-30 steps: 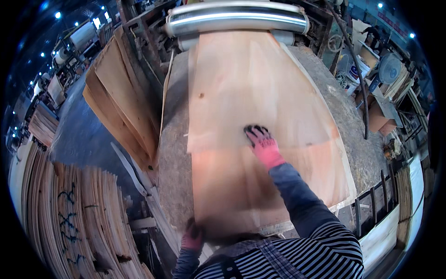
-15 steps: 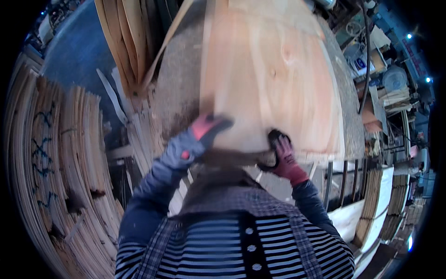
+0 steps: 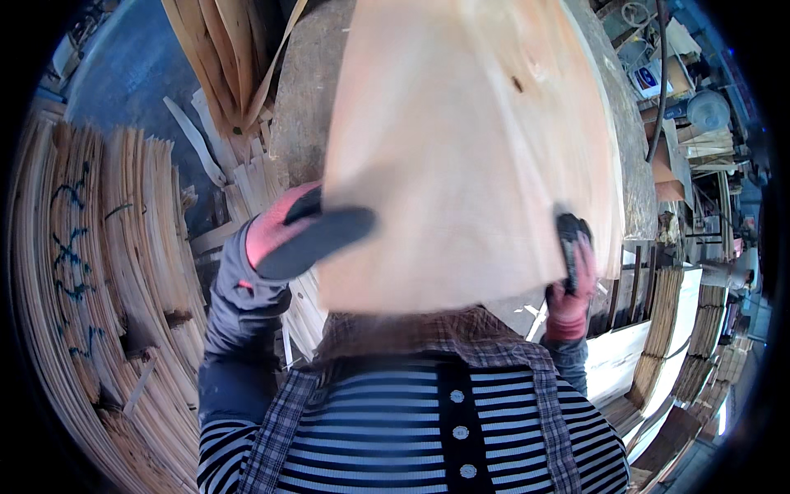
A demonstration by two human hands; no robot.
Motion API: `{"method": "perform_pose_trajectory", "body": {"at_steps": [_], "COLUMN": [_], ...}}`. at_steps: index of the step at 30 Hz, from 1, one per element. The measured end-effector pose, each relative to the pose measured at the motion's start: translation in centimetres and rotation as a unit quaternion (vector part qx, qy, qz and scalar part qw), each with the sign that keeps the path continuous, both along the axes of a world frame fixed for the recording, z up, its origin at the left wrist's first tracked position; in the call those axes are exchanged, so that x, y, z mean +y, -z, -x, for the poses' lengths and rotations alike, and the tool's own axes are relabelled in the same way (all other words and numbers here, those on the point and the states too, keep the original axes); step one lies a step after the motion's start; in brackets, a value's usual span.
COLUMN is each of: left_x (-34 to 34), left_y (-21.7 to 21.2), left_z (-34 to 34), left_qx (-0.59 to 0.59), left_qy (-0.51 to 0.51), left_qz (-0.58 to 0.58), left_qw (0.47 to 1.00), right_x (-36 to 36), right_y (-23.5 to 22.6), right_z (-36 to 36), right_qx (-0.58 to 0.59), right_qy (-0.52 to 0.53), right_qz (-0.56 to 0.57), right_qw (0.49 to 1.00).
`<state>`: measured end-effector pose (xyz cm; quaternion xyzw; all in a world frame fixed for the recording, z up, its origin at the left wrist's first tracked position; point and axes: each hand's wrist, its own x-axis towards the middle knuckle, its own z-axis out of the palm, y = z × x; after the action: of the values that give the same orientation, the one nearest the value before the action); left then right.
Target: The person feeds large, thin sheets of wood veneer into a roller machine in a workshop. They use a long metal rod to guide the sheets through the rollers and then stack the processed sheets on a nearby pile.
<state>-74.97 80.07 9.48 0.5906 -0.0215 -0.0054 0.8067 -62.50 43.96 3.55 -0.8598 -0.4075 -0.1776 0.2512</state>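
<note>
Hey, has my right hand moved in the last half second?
Yes, to the right: judged against the worktable, the right hand now appears closer to the table's right edge than it was half a second ago.

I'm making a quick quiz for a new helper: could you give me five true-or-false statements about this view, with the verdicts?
1. The left hand is gloved in pink and black. True.
2. The right hand is bare. False: it is gloved in pink and black too.
3. The pale wood sheet shows a dark knot. True.
4. The left hand is at the sheet's right side. False: it is at the sheet's left edge.
5. The stack of thin sheets at the left of the picture bears dark blue-green marks. True.
</note>
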Motion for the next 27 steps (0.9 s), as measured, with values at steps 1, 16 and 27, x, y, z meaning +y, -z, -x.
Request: {"method": "perform_pose_trajectory", "body": {"at_steps": [1, 16, 27], "left_x": [0.5, -5.8, -3.1], "left_y": [2.8, 12.8, 11.9], "left_z": [0.3, -4.0, -7.5], "left_qx": [-0.023, 0.232, 0.224], "left_qy": [-0.042, -0.245, -0.193], "left_qz": [-0.037, -0.445, -0.038], "left_qw": [0.998, 0.83, 0.954], "right_x": [1.2, 13.1, 19.8], "right_y": [0.2, 5.8, 5.1], "right_z": [-0.8, -23.5, -25.2], "right_qx": [0.009, -0.013, 0.024], "right_qy": [-0.023, -0.009, -0.018], "right_qz": [0.02, 0.097, 0.015], "right_qw": [1.0, 0.995, 0.999]}}
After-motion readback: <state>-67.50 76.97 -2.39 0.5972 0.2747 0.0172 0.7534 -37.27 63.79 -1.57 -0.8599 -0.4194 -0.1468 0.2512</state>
